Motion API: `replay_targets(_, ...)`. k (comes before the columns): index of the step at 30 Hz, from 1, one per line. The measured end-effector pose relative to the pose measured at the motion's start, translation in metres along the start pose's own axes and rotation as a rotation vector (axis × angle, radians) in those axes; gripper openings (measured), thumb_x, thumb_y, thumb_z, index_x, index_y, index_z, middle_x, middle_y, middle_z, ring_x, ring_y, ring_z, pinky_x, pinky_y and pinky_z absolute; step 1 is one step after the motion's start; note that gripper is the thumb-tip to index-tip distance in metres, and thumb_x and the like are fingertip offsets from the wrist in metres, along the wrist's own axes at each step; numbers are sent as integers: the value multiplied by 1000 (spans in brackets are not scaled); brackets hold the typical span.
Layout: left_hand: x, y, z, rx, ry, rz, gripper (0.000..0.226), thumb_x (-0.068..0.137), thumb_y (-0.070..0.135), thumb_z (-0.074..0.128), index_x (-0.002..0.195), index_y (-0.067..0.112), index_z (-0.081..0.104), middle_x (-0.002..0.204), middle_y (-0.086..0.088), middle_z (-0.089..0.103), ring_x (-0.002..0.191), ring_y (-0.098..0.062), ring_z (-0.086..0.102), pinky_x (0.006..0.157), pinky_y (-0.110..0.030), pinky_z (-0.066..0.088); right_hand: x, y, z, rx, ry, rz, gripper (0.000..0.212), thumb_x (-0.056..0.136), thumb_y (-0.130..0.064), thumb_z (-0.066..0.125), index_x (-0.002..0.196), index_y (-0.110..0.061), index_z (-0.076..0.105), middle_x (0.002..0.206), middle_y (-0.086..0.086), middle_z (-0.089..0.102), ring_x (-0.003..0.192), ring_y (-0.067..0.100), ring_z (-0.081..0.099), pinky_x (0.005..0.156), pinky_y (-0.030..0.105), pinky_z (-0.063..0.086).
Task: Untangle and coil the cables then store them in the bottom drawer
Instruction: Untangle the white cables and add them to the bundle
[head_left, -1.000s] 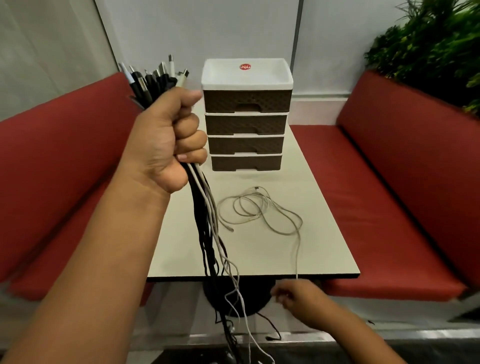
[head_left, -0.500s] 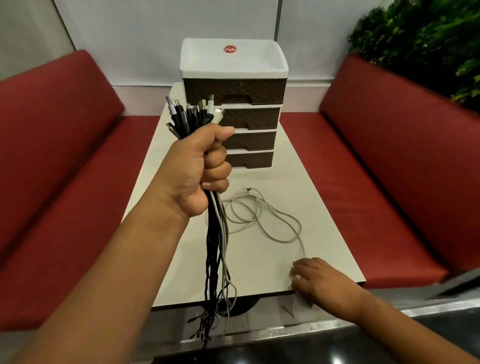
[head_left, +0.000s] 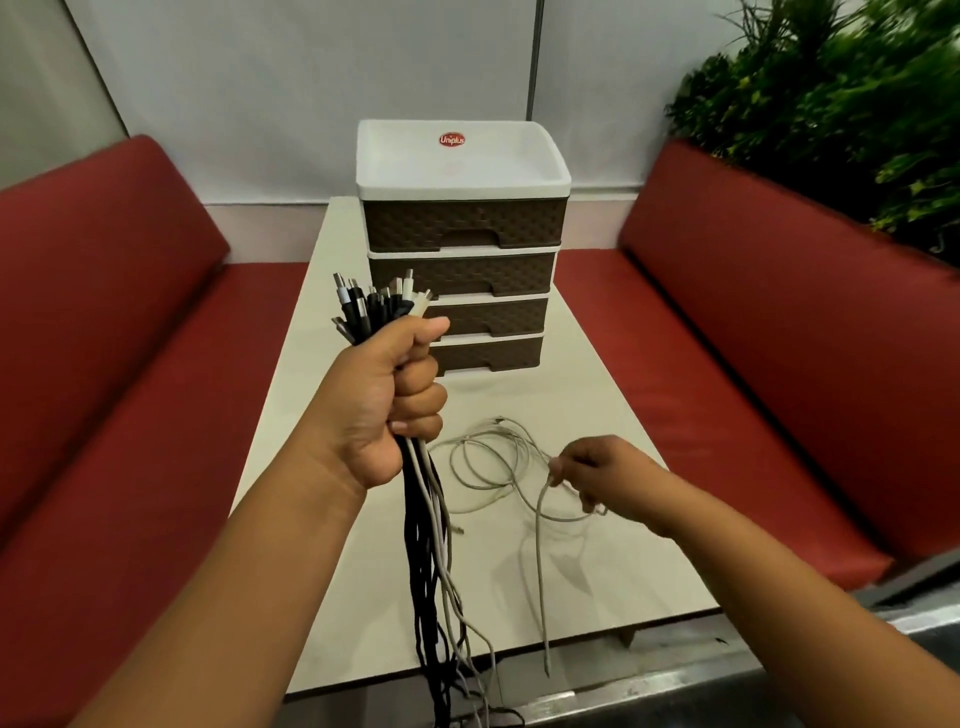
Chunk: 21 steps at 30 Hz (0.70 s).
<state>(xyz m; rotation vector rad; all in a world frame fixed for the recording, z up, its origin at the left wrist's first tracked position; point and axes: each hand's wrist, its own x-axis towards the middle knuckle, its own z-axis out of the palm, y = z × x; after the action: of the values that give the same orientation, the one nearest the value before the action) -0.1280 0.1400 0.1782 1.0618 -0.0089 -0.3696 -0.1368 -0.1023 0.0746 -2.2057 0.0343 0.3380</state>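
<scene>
Centre frame, left hand (head_left: 384, 410) fists the cable bundle (head_left: 426, 545) upright; right hand (head_left: 602, 475) pinches the grey cable (head_left: 488, 467) lower right. Wind even loops, tail free; bottom drawer (head_left: 488, 354) sits closed.

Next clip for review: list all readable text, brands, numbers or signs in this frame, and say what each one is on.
"Uniplus": white lettering on a round red sticker on the white top of the drawer unit.
No other text, numbers or signs can be read; the cable plugs in the left hand show no legible markings.
</scene>
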Motion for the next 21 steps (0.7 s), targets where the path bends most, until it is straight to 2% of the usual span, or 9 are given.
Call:
replay_targets(3,1,0,-11,-1,18,-1,42,78,29,62,55,26,27,41,11,16,32,-3,13,36,-14,10,6,-32,-13,394,75,18,24,99,-16,53,83,-3,66,59,5,51,48,14,51,57,26,49)
replay_targets(7,2,-1,-23,38,45,-33,39,76,37,64,55,25,32,43,10,15,33,-4,12,35,-13,12,5,-77,-28,812,162,-4,20,98,-17,54,87,-4,64,61,1,62,47,11,55,57,22,52)
replay_targets(10,3,-4,-22,69,45,-81,35,78,46,65,56,22,53,44,10,15,34,-4,13,38,-14,10,-3,-106,-26,975,189,-90,17,97,-17,55,91,-6,66,69,0,68,57,12,61,65,23,51)
replay_targets(12,4,-8,-19,72,46,-112,40,73,57,65,67,18,66,45,10,15,35,-3,13,38,-15,10,-12,-119,-13,986,163,-181,15,94,-17,56,97,-6,66,75,3,71,66,14,64,70,25,50)
replay_targets(16,7,-16,-18,7,78,-91,61,66,65,64,91,10,73,49,8,17,37,-2,13,38,-16,9,-38,-120,32,796,33,-303,22,84,-20,62,98,-4,68,80,10,72,77,16,65,74,25,48)
replay_targets(19,10,-18,-29,-105,126,-37,44,75,53,68,88,11,74,48,8,17,35,-3,14,35,-17,10,-52,-108,65,683,-63,-277,11,91,-8,61,97,-1,65,78,11,73,77,11,67,73,14,47)
replay_targets(21,11,-19,-35,-128,127,-6,32,81,45,66,83,15,76,48,9,15,36,-3,13,36,-17,10,-56,-100,78,678,-94,-241,8,92,-4,59,98,-1,63,78,13,73,76,12,67,74,15,48)
